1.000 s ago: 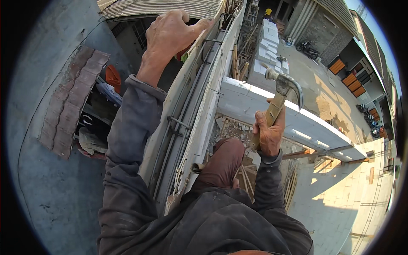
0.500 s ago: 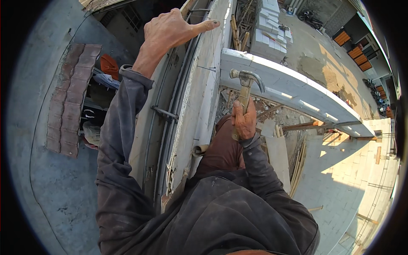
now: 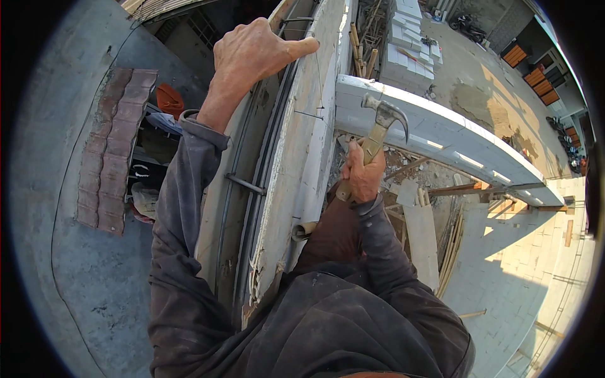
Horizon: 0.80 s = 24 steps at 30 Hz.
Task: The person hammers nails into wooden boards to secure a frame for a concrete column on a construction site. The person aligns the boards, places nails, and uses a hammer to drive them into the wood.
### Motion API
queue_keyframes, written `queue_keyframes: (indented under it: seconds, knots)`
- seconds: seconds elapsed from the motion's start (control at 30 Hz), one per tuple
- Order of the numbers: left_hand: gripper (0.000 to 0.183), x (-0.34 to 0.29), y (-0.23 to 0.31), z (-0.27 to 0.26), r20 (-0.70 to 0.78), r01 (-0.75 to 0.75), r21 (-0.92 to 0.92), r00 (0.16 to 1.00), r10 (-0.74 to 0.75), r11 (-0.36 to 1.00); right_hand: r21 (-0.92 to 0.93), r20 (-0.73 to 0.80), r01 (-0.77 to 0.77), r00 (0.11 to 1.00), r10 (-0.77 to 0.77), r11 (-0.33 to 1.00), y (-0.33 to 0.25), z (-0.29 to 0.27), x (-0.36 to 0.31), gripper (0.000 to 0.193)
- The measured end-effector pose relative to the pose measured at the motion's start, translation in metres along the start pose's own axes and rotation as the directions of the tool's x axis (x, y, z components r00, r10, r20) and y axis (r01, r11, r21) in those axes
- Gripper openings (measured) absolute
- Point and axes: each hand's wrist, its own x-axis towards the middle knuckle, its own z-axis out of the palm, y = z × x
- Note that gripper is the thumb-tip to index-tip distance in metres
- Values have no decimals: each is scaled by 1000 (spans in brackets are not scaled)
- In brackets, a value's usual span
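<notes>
Presently, right hand (image 3: 365,173) closed around the wooden handle of a steel-headed claw hammer (image 3: 377,133); thumb lies along the handle. Hammer between one and two o'clock of view centre (twelve = top edge); handle butt toward seven, head toward one, claw curving toward four.

Left hand (image 3: 249,53) at eleven o'clock: thumb stretched out toward three, other fingers bent with tips hidden; cannot tell whether they grip anything. A thin dark line (image 3: 319,79) hangs below the thumb tip, in front of a long pale, rough-edged board (image 3: 296,145) running from twelve toward seven. Thumb contact with board: cannot tell.

Just left of board: narrow trough with long grey metal bars (image 3: 222,233), crossed by a grey metal tie (image 3: 246,184).

Short round tan tube (image 3: 304,231) at six, close to centre, beside the board. At two, beyond the hammer, a white block wall (image 3: 435,116). At one, farther out, stacked white blocks (image 3: 406,66). At four, slender tan poles (image 3: 449,261). Between nine and ten, a small brown tiled roof (image 3: 113,151); orange cloth (image 3: 169,99) beside it at ten.
</notes>
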Motion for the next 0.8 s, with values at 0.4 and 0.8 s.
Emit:
queue_keyframes:
  seconds: [0.4, 0.8]
  knots:
    - [78, -3, -1, 1, -21, -9, -24, 1000, 9, 1000, 32, -92, 94, 992, -90, 995, 8, 8, 6, 18]
    - [88, 2, 0, 7, -35, 26, -113, 999, -30, 993, -119, 180, -103, 976, 123, 988, 14, 5, 6, 23]
